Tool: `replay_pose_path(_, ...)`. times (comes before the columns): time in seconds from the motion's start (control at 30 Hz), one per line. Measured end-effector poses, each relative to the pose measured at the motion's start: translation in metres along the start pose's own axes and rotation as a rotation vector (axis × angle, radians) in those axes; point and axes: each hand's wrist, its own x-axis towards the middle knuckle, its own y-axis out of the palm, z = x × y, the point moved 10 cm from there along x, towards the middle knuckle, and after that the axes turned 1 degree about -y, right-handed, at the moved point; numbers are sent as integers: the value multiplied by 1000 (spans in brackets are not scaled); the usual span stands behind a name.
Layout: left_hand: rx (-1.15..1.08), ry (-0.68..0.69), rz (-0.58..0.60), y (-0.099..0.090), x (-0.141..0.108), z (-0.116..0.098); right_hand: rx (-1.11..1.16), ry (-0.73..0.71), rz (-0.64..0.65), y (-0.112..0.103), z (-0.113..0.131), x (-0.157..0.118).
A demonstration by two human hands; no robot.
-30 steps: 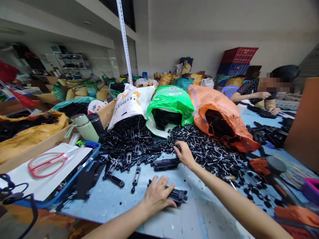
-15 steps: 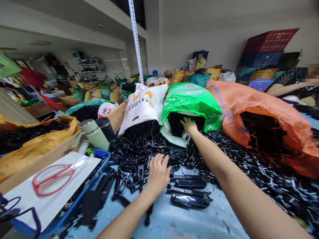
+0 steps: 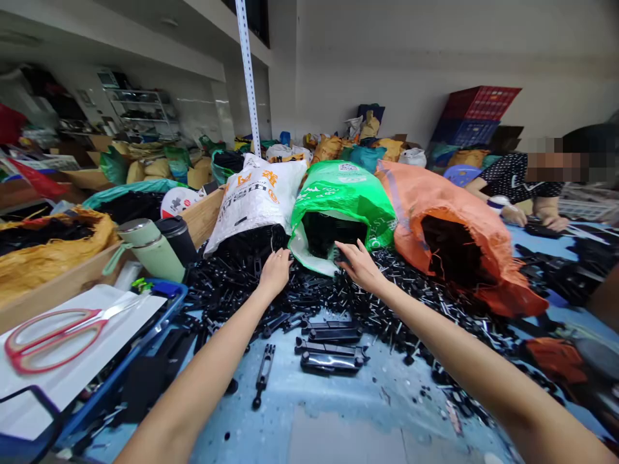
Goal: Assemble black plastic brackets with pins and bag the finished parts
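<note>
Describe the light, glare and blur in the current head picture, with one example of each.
In the head view, the green bag's mouth is in deep shadow; in the head view, glare streaks the shiny black part; in the head view, the orange object at lower right looks blurred.

Dim indoor light — stretched, blurry picture edges
</note>
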Motion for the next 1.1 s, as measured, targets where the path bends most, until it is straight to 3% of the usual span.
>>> replay_pose_path(0.1,-126,-20,-104,-36,-31,-31,290,171,-28,-31,33,-56)
replay_pose_path(0.2,-288,66,-87,-56,-80,-79,730,509,-18,-31,52,-128)
replay_pose_path(0.33,-384,113,24,-56,-152,-131,1246,949,-5,-1,83,-222)
replay_pose_path(0.43,-465,-10,103,-50,-192,-155,1361,1156,-75,10,100,-268)
replay_pose_path(0.5,-542,-95,161,-45,-210,-172,1396,1216,-130,12,111,-284)
replay_pose_path(0.63,-891,-224,355,-29,-233,-211,1424,1156,-224,7,135,-292)
replay_pose_path(0.7,-1005,-259,387,-26,-238,-225,1404,1104,-210,4,144,-292)
replay_pose_path(0.83,-891,-213,234,-48,-237,-236,1245,886,-156,-19,143,-287)
replay_pose_path(0.97,-763,-95,268,-60,-235,-250,1035,595,-45,-47,139,-280)
replay_pose_path(1.03,-743,-47,326,-60,-232,-255,1007,572,1,-49,137,-282)
replay_pose_path(1.1,-749,-15,344,-61,-227,-258,1052,668,-38,-47,131,-288)
